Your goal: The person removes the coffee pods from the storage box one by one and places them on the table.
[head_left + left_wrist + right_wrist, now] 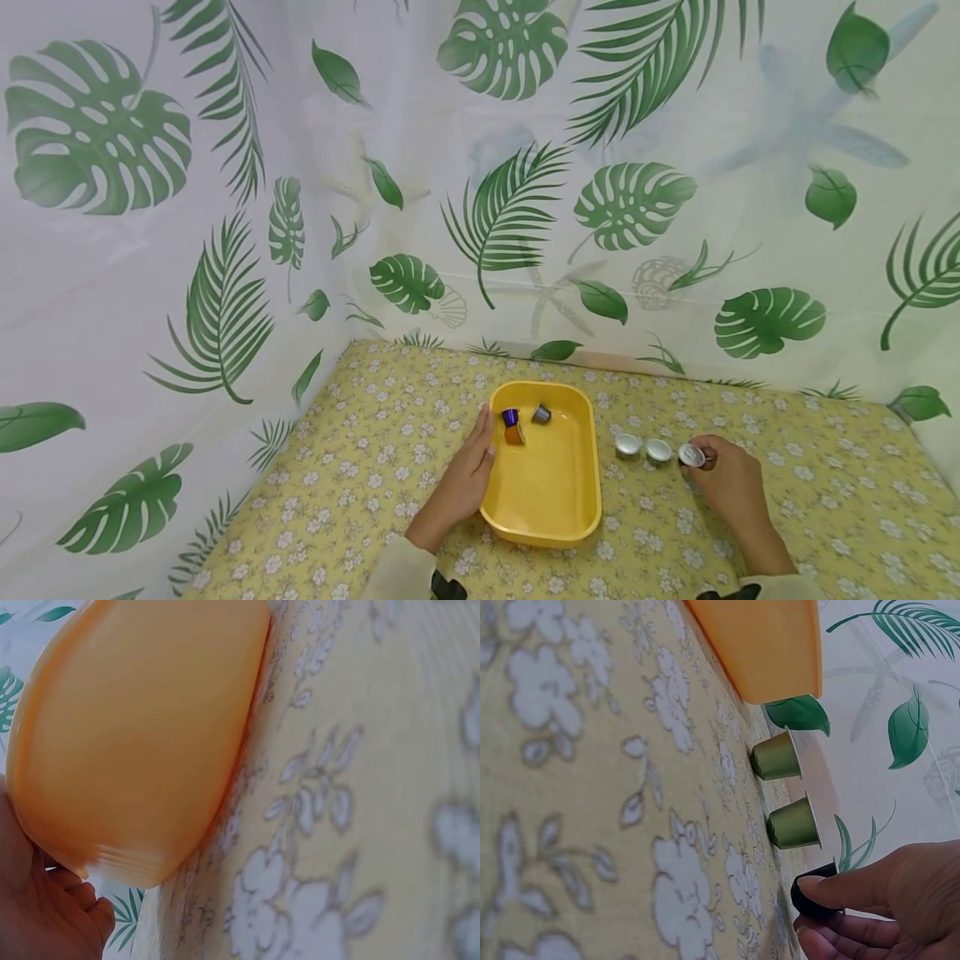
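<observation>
A yellow plastic tub [551, 500] holds three coffee capsules on its far side: a purple one [510, 417], an orange one [514, 435] and a grey one [541, 414]. My left hand [463, 475] grips the tub's left side, the thumb at the rim. In the left wrist view, curled fingers [82, 904] lie against the outer wall. Right of the tub, my right hand [727, 483] pinches a black coffee capsule [817, 891] between thumb and fingers, silver lid up. Beside it stand two green capsules [793, 825], lids up, in a row.
A yellow flowered cloth [360, 467] covers the table. White sheeting with green leaf prints [637, 275] hangs along the back and the left side.
</observation>
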The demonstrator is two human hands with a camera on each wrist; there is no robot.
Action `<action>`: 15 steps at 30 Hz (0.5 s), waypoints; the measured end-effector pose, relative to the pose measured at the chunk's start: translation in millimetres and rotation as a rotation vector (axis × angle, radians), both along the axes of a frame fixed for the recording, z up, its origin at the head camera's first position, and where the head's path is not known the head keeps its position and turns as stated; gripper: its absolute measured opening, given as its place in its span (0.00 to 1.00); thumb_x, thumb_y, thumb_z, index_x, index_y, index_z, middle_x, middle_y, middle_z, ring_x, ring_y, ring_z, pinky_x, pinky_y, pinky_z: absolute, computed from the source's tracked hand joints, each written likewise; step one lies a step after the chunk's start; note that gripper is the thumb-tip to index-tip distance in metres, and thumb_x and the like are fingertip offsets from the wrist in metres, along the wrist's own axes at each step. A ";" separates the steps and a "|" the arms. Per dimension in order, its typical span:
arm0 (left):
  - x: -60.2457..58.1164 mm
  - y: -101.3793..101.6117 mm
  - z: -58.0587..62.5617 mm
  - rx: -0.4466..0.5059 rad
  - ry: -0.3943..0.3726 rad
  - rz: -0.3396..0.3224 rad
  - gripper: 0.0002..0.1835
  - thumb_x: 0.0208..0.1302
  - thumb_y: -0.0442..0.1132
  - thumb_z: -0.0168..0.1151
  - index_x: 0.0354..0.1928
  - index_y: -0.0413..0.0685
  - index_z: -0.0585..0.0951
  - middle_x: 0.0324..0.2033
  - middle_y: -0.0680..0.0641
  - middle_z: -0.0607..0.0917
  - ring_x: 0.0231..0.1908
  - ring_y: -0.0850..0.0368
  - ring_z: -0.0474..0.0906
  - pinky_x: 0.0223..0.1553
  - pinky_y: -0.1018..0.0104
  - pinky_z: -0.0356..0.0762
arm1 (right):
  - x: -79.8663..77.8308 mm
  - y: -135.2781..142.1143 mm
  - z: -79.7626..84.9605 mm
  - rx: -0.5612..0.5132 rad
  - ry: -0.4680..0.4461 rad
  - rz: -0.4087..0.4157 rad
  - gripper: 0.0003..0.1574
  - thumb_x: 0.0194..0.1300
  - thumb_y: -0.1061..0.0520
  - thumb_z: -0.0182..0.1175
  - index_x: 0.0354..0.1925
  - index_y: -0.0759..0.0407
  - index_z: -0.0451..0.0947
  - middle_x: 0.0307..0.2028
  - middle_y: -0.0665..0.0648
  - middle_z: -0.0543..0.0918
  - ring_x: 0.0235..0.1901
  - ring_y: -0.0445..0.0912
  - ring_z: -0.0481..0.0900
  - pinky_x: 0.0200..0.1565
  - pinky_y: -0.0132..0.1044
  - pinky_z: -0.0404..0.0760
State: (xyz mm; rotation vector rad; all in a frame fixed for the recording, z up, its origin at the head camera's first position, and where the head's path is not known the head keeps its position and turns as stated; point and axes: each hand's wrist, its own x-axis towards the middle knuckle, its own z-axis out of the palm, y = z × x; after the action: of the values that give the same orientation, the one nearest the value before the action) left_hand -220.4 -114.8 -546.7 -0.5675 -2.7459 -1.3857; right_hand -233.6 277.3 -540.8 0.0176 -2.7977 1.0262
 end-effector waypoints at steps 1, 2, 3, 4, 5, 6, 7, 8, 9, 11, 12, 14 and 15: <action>0.0 0.2 0.1 0.001 0.000 -0.001 0.29 0.84 0.38 0.35 0.81 0.44 0.45 0.80 0.54 0.37 0.79 0.49 0.39 0.76 0.45 0.46 | 0.1 0.3 -0.7 0.001 0.005 0.002 0.25 0.55 0.67 0.74 0.51 0.75 0.80 0.37 0.68 0.86 0.34 0.59 0.85 0.34 0.55 0.84; 0.2 0.5 0.2 0.002 0.000 -0.001 0.29 0.84 0.39 0.35 0.81 0.44 0.45 0.80 0.54 0.37 0.79 0.49 0.39 0.76 0.45 0.46 | 0.3 0.5 -1.4 0.002 0.010 0.002 0.25 0.55 0.67 0.74 0.51 0.75 0.80 0.37 0.68 0.86 0.34 0.58 0.85 0.34 0.54 0.84; 0.2 0.7 0.3 0.003 0.000 -0.001 0.29 0.85 0.40 0.34 0.81 0.44 0.45 0.80 0.55 0.37 0.79 0.49 0.39 0.76 0.45 0.46 | 0.3 0.8 -2.2 0.002 0.013 0.004 0.25 0.55 0.67 0.74 0.51 0.75 0.80 0.36 0.68 0.86 0.34 0.58 0.85 0.34 0.54 0.84; 0.3 0.9 0.3 0.003 -0.002 -0.001 0.29 0.85 0.41 0.34 0.81 0.44 0.45 0.80 0.55 0.37 0.79 0.50 0.39 0.76 0.46 0.46 | 0.5 0.9 -2.7 0.002 0.018 0.005 0.25 0.55 0.67 0.74 0.51 0.75 0.80 0.36 0.68 0.86 0.33 0.58 0.85 0.34 0.54 0.84; 0.2 1.2 -0.1 0.003 -0.004 -0.002 0.29 0.85 0.42 0.33 0.81 0.44 0.45 0.80 0.55 0.37 0.79 0.50 0.39 0.76 0.46 0.46 | 0.6 1.0 -3.2 0.003 0.023 0.007 0.25 0.55 0.67 0.74 0.51 0.75 0.80 0.36 0.68 0.86 0.33 0.58 0.85 0.34 0.54 0.84; 0.4 1.3 0.3 0.005 -0.007 -0.003 0.30 0.85 0.43 0.33 0.81 0.45 0.45 0.80 0.55 0.37 0.79 0.50 0.39 0.76 0.46 0.46 | 0.6 1.1 -3.5 0.005 0.029 0.009 0.25 0.55 0.67 0.74 0.50 0.75 0.80 0.36 0.68 0.86 0.33 0.58 0.85 0.34 0.54 0.84; 0.5 1.5 0.5 0.007 -0.008 -0.004 0.30 0.85 0.42 0.33 0.81 0.44 0.45 0.80 0.55 0.37 0.79 0.50 0.39 0.76 0.46 0.46 | 0.5 1.2 -3.8 0.007 0.036 0.011 0.25 0.55 0.67 0.74 0.50 0.75 0.80 0.36 0.68 0.86 0.34 0.59 0.85 0.34 0.54 0.84; 0.6 1.7 0.8 0.008 -0.009 -0.003 0.30 0.85 0.43 0.33 0.81 0.44 0.45 0.80 0.55 0.37 0.79 0.50 0.39 0.76 0.46 0.46 | 0.2 1.2 -4.3 0.008 0.042 0.012 0.25 0.55 0.67 0.74 0.50 0.76 0.80 0.36 0.69 0.86 0.34 0.59 0.85 0.34 0.54 0.84; 0.4 1.8 1.1 0.008 -0.010 -0.002 0.29 0.85 0.42 0.33 0.81 0.44 0.45 0.80 0.55 0.37 0.79 0.50 0.39 0.76 0.46 0.46 | -0.2 1.2 -5.0 0.007 0.047 0.014 0.25 0.55 0.67 0.74 0.50 0.76 0.80 0.36 0.69 0.86 0.34 0.60 0.85 0.34 0.55 0.84; 0.1 2.0 1.3 0.007 -0.010 0.001 0.29 0.85 0.40 0.33 0.81 0.44 0.45 0.80 0.54 0.37 0.79 0.50 0.39 0.76 0.46 0.46 | -0.7 1.0 -6.6 0.005 0.053 0.015 0.25 0.55 0.67 0.74 0.50 0.76 0.80 0.36 0.70 0.86 0.34 0.60 0.85 0.34 0.54 0.84; 0.1 2.0 1.7 0.007 -0.011 0.003 0.29 0.85 0.39 0.34 0.81 0.44 0.45 0.80 0.54 0.37 0.79 0.50 0.39 0.76 0.46 0.46 | -0.8 0.7 -7.3 0.005 0.058 0.015 0.25 0.56 0.67 0.74 0.50 0.76 0.80 0.36 0.70 0.86 0.34 0.60 0.85 0.34 0.54 0.85; 0.0 2.2 1.4 0.005 -0.014 0.008 0.29 0.84 0.38 0.34 0.81 0.44 0.45 0.80 0.54 0.37 0.79 0.50 0.39 0.76 0.46 0.46 | -1.5 0.1 -9.1 0.003 0.064 0.014 0.24 0.55 0.67 0.74 0.50 0.76 0.80 0.36 0.70 0.86 0.34 0.61 0.85 0.34 0.54 0.85; -0.1 2.2 1.2 0.006 -0.015 0.009 0.29 0.84 0.38 0.34 0.81 0.44 0.45 0.80 0.54 0.37 0.79 0.50 0.39 0.76 0.45 0.46 | -1.6 -0.5 -9.5 0.003 0.067 0.013 0.24 0.56 0.68 0.74 0.50 0.76 0.80 0.36 0.70 0.86 0.35 0.61 0.85 0.34 0.54 0.85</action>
State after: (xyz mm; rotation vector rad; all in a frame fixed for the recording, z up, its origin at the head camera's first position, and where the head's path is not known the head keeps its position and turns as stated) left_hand -220.6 -112.6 -545.5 -0.5454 -2.7519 -1.4013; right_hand -235.2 276.8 -550.3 0.0689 -2.7423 1.0047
